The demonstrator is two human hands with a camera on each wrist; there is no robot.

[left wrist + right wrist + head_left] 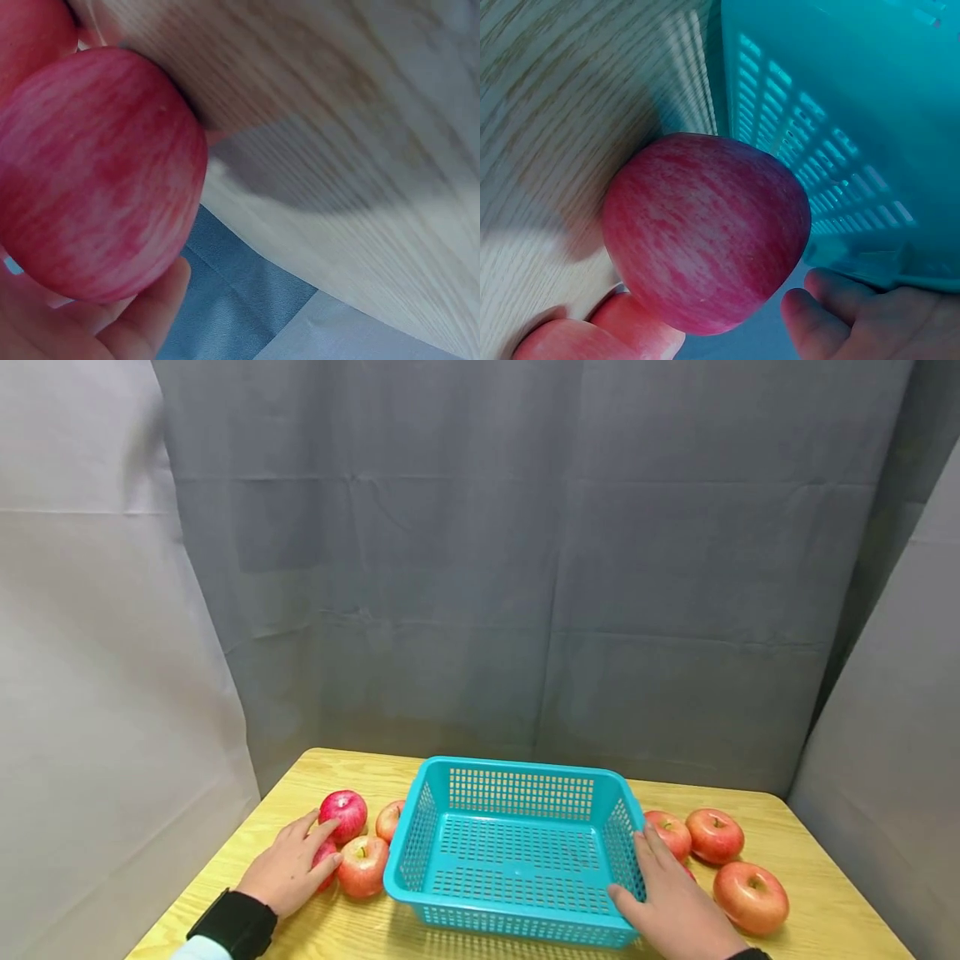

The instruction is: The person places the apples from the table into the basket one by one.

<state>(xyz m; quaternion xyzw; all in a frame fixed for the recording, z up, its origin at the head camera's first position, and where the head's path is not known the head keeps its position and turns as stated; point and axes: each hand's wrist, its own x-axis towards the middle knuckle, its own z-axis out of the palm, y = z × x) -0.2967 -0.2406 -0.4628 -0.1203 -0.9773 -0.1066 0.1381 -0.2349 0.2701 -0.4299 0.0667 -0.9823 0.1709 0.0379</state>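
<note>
My left hand is spread over apples at the basket's left, its fingertips right at a deep red apple. Between thumb and index finger shows part of another red apple. A paler apple sits just beyond the thumb. In the left wrist view, fingers reach past a large red apple. My right hand lies over the right rim of a turquoise plastic basket, thumb toward the inside, fingers extended. The right wrist view shows a red apple beside the basket wall.
Right of the basket are more apples, among them one at the back and one nearer the front. Another apple touches the basket's left side in view. Grey cloth hangs behind the wooden table.
</note>
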